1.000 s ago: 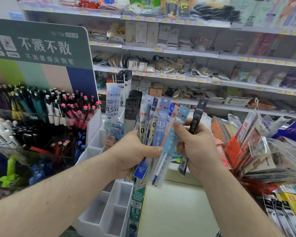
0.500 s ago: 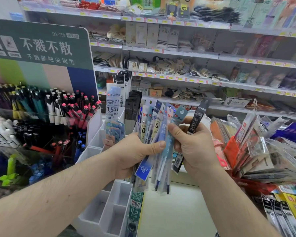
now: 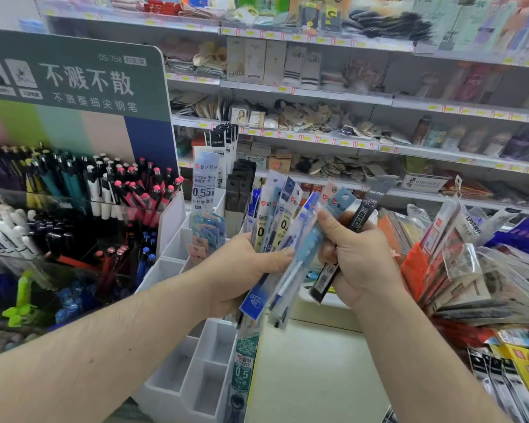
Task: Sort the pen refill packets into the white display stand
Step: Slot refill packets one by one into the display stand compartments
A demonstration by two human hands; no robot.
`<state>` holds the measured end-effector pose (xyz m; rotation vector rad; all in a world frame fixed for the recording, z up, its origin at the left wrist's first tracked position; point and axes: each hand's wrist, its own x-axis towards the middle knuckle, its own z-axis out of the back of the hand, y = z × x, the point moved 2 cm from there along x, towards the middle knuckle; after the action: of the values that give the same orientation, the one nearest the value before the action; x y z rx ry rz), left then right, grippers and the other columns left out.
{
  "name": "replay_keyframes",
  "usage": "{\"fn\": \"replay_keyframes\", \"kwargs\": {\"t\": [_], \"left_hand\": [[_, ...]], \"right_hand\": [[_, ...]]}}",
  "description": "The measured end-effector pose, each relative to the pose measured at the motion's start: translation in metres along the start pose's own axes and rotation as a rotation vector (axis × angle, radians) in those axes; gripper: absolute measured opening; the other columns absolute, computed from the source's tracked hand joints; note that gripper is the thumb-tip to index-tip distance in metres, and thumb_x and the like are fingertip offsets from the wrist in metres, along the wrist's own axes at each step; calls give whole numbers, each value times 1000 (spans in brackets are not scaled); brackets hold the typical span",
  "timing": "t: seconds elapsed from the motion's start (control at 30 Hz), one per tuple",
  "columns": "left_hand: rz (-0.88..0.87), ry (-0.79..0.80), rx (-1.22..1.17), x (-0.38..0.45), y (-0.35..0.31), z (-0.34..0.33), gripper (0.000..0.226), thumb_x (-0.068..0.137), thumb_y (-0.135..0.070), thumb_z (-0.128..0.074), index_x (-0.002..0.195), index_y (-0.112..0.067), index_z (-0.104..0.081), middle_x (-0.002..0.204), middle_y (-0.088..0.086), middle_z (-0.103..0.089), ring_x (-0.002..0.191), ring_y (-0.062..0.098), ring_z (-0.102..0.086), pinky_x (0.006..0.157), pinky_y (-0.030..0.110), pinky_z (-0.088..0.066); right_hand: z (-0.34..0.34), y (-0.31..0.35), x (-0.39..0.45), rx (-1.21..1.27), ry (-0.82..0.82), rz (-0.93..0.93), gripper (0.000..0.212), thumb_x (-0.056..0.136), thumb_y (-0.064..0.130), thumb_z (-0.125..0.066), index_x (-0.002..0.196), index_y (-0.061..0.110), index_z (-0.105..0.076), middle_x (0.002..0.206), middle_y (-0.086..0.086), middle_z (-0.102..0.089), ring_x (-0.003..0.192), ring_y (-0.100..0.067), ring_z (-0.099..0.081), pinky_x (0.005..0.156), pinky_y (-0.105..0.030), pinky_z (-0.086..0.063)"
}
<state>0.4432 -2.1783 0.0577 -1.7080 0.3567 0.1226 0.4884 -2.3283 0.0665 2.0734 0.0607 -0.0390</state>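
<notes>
My left hand [image 3: 242, 270] grips a fanned bunch of blue and white pen refill packets [image 3: 280, 239] above the white display stand [image 3: 196, 377]. My right hand [image 3: 358, 257] holds a black refill packet [image 3: 364, 215] in its curled fingers, and its thumb and forefinger pinch a light blue packet [image 3: 327, 227] at the right edge of the fan. The stand's upper compartments hold upright refill packets [image 3: 203, 190] and black packets [image 3: 239, 193]; the lower front compartments look empty. A green 0.5 packet [image 3: 243, 370] hangs beside the stand.
A pen display [image 3: 74, 209] with a green sign stands left of the stand. Bagged stationery [image 3: 471, 264] piles up at the right. Store shelves [image 3: 318, 93] run across the back. A pale counter surface [image 3: 312, 377] lies below my hands.
The packets in my left hand have closed from a wide fan into a tighter bunch. My right hand's fingers have shifted along the fan's right edge onto the light blue packet.
</notes>
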Motion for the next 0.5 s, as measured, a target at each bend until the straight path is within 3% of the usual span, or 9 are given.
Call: {"fn": "replay_keyframes", "kwargs": {"t": [0.1,0.2,0.3,0.37,0.5], "left_hand": [[5,22,-39,-1,0,1,51,72,-27,-72,117,-6,-59,92,12,-76,80,25,-74,71,41,-62],[-32,26,24,0,1,1,48,75,-22,-83,116,-6,-64,106,17,-74,98,32,-72,90,48,-57],[-58,-9,87,0,1,2,24,81,0,-76,102,-7,-68,94,15,-76,85,29,-74,77,41,-61],[-100,-35,141,-1,0,1,21,84,7,-70,96,-10,-69,87,11,-76,79,25,-74,71,37,-62],[-180,-52,219,-3,-3,-1,25,83,10,-68,95,-13,-71,93,11,-77,86,25,-74,81,38,-61]], "right_hand": [[0,0,1,-11,-45,39,25,86,-1,-68,74,11,-49,54,-1,-55,34,-5,-37,35,-16,-33],[-2,-1,-3,-76,-59,91,22,85,-2,-70,80,9,-52,59,-1,-56,37,-4,-44,36,-17,-36],[-5,-3,-7,-107,-53,118,25,84,-2,-72,81,12,-51,61,0,-54,40,-4,-49,37,-18,-38],[-3,-5,-7,-127,-37,94,25,82,5,-75,90,11,-52,66,-2,-53,43,-8,-46,38,-20,-36],[8,-6,-9,-268,98,-91,23,84,21,-74,89,8,-55,64,-6,-39,44,-14,-28,39,-22,-23]]}}
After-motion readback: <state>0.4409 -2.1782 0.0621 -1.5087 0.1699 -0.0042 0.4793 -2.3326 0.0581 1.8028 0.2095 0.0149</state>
